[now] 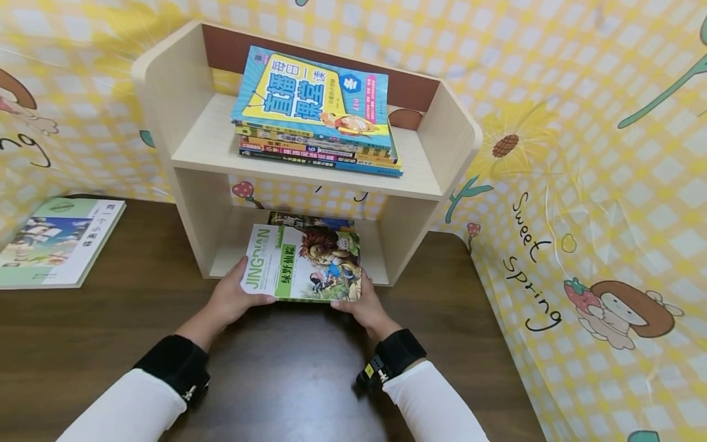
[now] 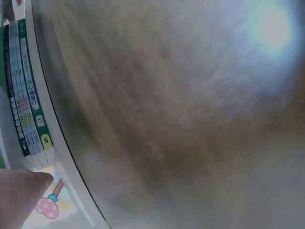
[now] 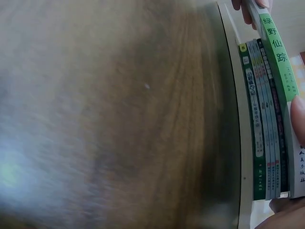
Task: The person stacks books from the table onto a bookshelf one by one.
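Observation:
Both hands hold a paperback storybook (image 1: 309, 264) with a lion on its white and green cover, at the front of the lower shelf. My left hand (image 1: 234, 291) grips its left end and my right hand (image 1: 361, 301) its right end, thumbs along the front edge; the far fingers are partly hidden. In the right wrist view its green spine (image 3: 281, 57) sits tilted above a flat stack of thin books (image 3: 262, 119). The left wrist view shows that stack's spines (image 2: 28, 90) beside the left hand (image 2: 24, 193).
A small wooden bookshelf (image 1: 193, 147) stands against a yellow checked cloth (image 1: 552, 153). Several books (image 1: 315, 98) lie stacked on its upper shelf. Another green and white book (image 1: 55, 239) lies on the dark wooden table (image 1: 287, 380) at left.

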`<move>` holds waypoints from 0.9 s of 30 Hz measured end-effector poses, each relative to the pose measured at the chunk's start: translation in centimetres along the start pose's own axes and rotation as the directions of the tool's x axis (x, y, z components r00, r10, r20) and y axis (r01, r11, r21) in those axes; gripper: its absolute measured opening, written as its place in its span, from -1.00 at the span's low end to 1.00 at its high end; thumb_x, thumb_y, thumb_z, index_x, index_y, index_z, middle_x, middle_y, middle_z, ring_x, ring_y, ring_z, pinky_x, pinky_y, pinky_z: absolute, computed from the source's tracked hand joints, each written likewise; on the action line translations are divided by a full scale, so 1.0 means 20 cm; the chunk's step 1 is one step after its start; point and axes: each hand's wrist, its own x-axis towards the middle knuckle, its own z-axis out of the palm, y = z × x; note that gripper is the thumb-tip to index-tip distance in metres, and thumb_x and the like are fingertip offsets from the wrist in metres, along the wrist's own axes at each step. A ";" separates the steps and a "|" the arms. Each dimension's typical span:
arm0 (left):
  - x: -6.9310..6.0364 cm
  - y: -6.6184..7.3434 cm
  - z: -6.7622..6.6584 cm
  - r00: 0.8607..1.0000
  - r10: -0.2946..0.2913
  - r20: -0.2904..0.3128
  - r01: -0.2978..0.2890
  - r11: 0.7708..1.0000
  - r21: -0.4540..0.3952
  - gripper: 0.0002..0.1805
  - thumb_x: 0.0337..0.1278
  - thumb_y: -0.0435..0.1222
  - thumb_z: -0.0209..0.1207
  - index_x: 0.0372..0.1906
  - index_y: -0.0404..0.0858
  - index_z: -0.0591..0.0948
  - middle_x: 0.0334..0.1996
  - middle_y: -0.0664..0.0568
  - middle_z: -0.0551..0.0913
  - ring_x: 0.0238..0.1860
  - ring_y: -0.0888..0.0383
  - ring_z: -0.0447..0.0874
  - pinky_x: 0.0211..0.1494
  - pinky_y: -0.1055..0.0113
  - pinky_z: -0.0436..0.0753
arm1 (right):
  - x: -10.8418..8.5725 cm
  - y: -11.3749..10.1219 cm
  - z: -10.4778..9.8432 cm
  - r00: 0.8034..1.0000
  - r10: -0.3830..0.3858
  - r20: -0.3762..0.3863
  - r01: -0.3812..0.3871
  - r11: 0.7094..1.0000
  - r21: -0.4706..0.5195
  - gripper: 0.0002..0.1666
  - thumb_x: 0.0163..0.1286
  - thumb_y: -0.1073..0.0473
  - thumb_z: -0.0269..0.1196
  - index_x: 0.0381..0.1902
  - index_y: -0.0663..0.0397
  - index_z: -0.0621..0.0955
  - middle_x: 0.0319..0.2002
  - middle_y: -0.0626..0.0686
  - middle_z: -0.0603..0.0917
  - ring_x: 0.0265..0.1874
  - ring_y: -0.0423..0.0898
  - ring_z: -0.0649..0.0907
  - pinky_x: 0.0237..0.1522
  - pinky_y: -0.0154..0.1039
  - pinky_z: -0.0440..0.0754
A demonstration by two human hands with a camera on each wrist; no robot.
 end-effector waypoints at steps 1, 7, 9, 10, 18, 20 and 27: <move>0.02 0.00 0.00 1.000 0.008 0.007 -0.008 1.000 -0.007 0.08 -0.17 -0.30 0.50 0.48 -0.30 0.12 0.21 -0.25 0.45 0.08 -0.11 0.49 0.12 0.12 0.41 | 0.01 0.00 0.00 1.000 0.005 -0.008 -0.006 1.000 -0.019 0.27 0.09 0.32 0.45 0.55 0.06 -0.10 0.52 0.27 -0.17 0.49 0.19 -0.20 0.45 0.14 -0.07; 0.10 0.01 -0.01 0.997 0.068 0.036 -0.067 0.997 -0.030 0.02 -0.15 -0.38 0.48 0.44 -0.37 0.16 0.22 -0.29 0.41 0.09 -0.16 0.49 0.14 0.08 0.41 | 0.08 -0.01 -0.01 0.999 0.002 -0.033 -0.005 0.997 -0.083 0.24 0.12 0.27 0.44 0.54 0.14 -0.10 0.52 0.30 -0.19 0.49 0.19 -0.25 0.45 0.14 -0.07; 0.12 0.01 -0.01 0.996 0.080 0.040 -0.078 0.996 -0.038 0.02 -0.16 -0.39 0.47 0.44 -0.39 0.15 0.22 -0.31 0.40 0.09 -0.17 0.47 0.16 0.08 0.37 | 0.10 0.00 -0.02 0.999 -0.024 -0.037 0.021 0.995 -0.095 0.23 0.11 0.30 0.44 0.53 0.17 -0.09 0.51 0.31 -0.14 0.49 0.20 -0.24 0.46 0.13 -0.09; 0.13 0.01 -0.01 0.996 0.081 0.041 -0.079 0.996 -0.037 0.02 -0.16 -0.39 0.47 0.44 -0.38 0.15 0.22 -0.31 0.40 0.10 -0.16 0.47 0.18 0.08 0.36 | 0.11 0.00 -0.02 0.998 -0.039 -0.040 0.035 0.994 -0.102 0.23 0.10 0.31 0.44 0.53 0.20 -0.08 0.50 0.33 -0.11 0.48 0.22 -0.23 0.46 0.13 -0.09; 0.20 0.02 0.02 0.998 0.042 0.041 -0.040 0.998 -0.039 0.05 -0.17 -0.47 0.45 0.45 -0.38 0.09 0.25 -0.32 0.35 0.15 -0.21 0.44 0.24 -0.01 0.32 | 0.19 0.00 -0.05 0.997 -0.074 -0.010 0.072 0.990 -0.123 0.21 0.14 0.33 0.41 0.52 0.25 -0.13 0.50 0.33 -0.08 0.48 0.23 -0.16 0.45 0.12 -0.03; 0.21 0.02 0.02 0.999 0.025 0.038 -0.024 0.999 -0.029 0.05 -0.16 -0.47 0.44 0.45 -0.38 0.09 0.26 -0.32 0.33 0.17 -0.22 0.41 0.25 -0.04 0.31 | 0.17 -0.04 -0.06 0.997 -0.070 0.019 0.072 0.994 -0.077 0.20 0.16 0.37 0.38 0.51 0.28 -0.15 0.49 0.35 -0.10 0.48 0.24 -0.12 0.44 0.13 -0.02; 0.26 0.03 0.02 0.999 0.022 0.023 -0.022 1.000 -0.019 0.07 -0.17 -0.42 0.47 0.47 -0.35 0.08 0.31 -0.32 0.25 0.22 -0.24 0.34 0.29 -0.13 0.26 | 0.23 -0.03 -0.07 0.996 -0.083 0.030 0.083 0.996 -0.027 0.16 0.17 0.38 0.38 0.53 0.17 -0.09 0.48 0.28 0.06 0.46 0.18 0.06 0.43 0.08 0.07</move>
